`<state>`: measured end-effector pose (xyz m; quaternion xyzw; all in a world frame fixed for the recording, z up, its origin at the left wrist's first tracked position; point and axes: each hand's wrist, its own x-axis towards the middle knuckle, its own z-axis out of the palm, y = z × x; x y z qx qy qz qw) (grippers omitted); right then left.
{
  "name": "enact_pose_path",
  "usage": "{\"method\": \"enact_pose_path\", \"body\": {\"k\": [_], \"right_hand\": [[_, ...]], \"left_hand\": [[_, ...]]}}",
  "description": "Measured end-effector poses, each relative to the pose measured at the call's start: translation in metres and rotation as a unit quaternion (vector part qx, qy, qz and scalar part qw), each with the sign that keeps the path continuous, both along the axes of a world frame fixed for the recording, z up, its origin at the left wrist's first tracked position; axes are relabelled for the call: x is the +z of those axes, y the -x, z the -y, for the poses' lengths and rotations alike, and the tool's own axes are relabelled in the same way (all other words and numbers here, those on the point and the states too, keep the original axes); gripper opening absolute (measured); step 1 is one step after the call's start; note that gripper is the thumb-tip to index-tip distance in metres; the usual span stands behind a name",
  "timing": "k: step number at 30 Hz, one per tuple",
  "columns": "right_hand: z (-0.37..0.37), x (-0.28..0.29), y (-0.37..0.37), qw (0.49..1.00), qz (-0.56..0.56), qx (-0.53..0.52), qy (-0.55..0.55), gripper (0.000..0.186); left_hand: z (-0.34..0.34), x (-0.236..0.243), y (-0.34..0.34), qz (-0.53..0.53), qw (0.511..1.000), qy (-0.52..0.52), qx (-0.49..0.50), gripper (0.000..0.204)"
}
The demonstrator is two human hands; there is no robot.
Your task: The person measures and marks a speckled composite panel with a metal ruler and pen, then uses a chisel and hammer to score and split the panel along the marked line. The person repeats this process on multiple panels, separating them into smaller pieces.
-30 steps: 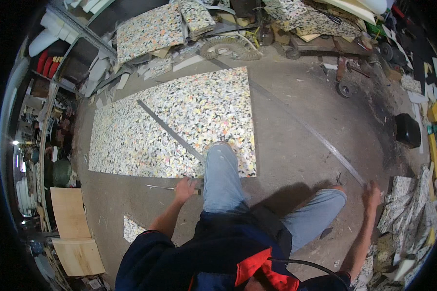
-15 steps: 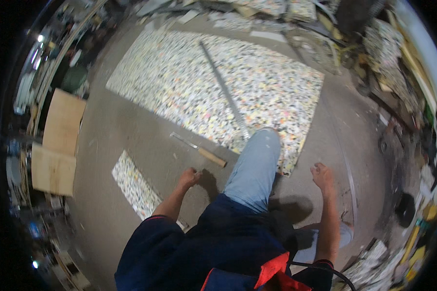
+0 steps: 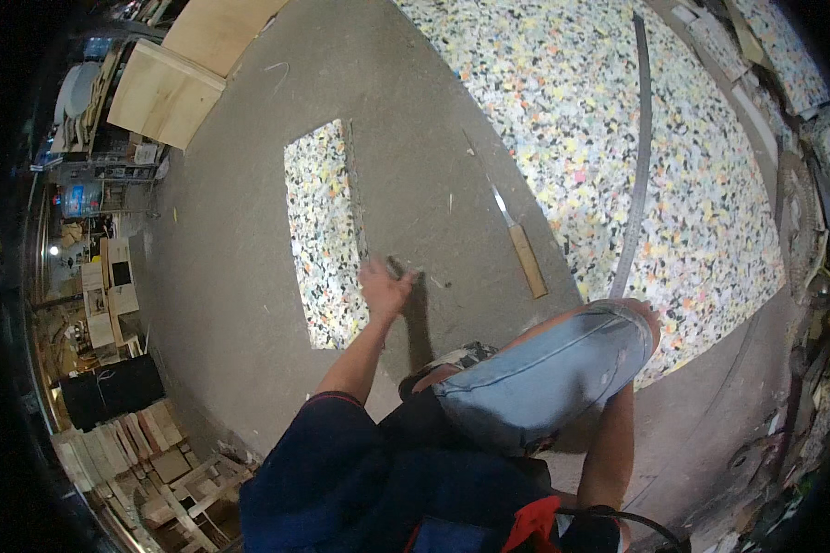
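Lying just left of the spread, empty left hand (image 3: 386, 289), the foam strip (image 3: 323, 244) was separate but unlifted, the knife (image 3: 527, 259) idle toward the larger sheet (image 3: 567, 138) farther right; the right hand, leg-hidden, was indeterminable.
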<state>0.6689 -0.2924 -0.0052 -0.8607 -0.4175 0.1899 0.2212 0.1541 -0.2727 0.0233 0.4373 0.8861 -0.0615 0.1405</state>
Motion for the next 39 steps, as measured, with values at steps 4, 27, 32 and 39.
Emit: {"method": "enact_pose_path", "body": {"k": [4, 27, 32, 39], "right_hand": [[-0.017, -0.002, -0.001, 1.000, 0.025, -0.008, 0.008, 0.047], [-0.031, 0.069, -0.063, 0.976, 0.201, -0.061, 0.064, 0.060], [-0.085, 0.127, -0.054, 0.985, -0.144, -0.093, -0.018, 0.085], [-0.154, 0.238, 0.009, 0.907, -0.349, -0.017, -0.234, 0.116]], "left_hand": [[0.022, -0.008, 0.048, 0.066, 0.986, 0.063, 0.137, 0.122], [-0.063, 0.091, 0.164, 0.029, 0.972, -0.205, -0.113, 0.042], [-0.147, 0.208, -0.026, 0.180, 0.917, -0.253, -0.250, 0.049], [-0.184, 0.199, -0.258, 0.207, 0.761, -0.310, -0.531, 0.065]]}}
